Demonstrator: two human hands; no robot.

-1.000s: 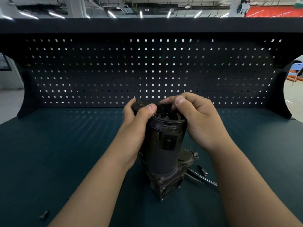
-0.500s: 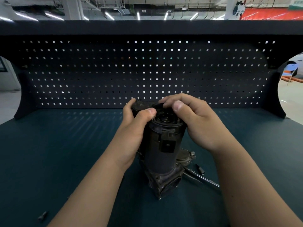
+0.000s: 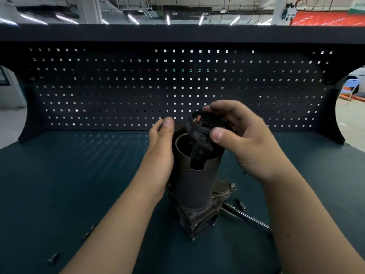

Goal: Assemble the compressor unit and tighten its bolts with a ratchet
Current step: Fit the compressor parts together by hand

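A dark cylindrical compressor housing (image 3: 194, 186) stands upright on its cast base in the middle of the bench, its top end uncovered. My right hand (image 3: 243, 141) grips a round black end cap (image 3: 205, 124) with a hanging black tab, tilted and raised above the cylinder's rim. My left hand (image 3: 161, 155) holds the housing's left side, thumb up beside the rim. A chrome ratchet (image 3: 245, 216) lies on the mat to the right of the base, partly hidden by my right forearm.
A small socket (image 3: 241, 206) lies next to the ratchet. Loose bolts (image 3: 52, 259) and small screws (image 3: 87, 233) lie at the front left of the green mat (image 3: 79, 175). A dark pegboard (image 3: 177, 86) closes off the back of the bench.
My right hand has lifted the end cap off the top of the cylinder and tilted it up to the right. My left hand stays on the housing's side.
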